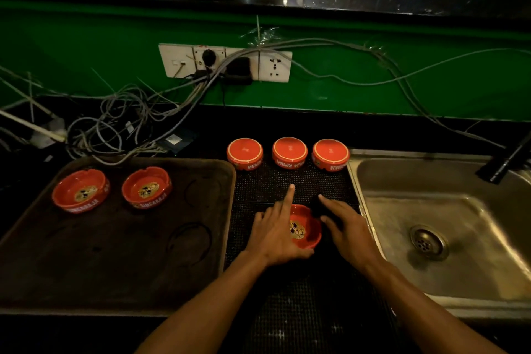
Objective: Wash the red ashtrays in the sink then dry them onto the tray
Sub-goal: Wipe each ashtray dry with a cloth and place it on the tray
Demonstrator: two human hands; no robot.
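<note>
My left hand (275,234) grips a red ashtray (306,227) from its left side, rim up, over the black mat (287,310), with the index finger pointing away from me. My right hand (349,228) is just right of that ashtray, fingers spread. A dark shape lies between its thumb and index finger, and I cannot tell whether the hand holds it. Two red ashtrays (81,190) (146,187) sit upright on the brown tray (120,261) at the left. Three more (244,153) (289,152) (330,154) stand upside down in a row at the mat's far edge. The steel sink (448,210) is at the right.
A dark tap (505,159) leans over the sink's far right corner. A tangle of cables (120,123) lies behind the tray, below a wall socket strip (225,62) on the green wall. A dark counter edge runs along the front.
</note>
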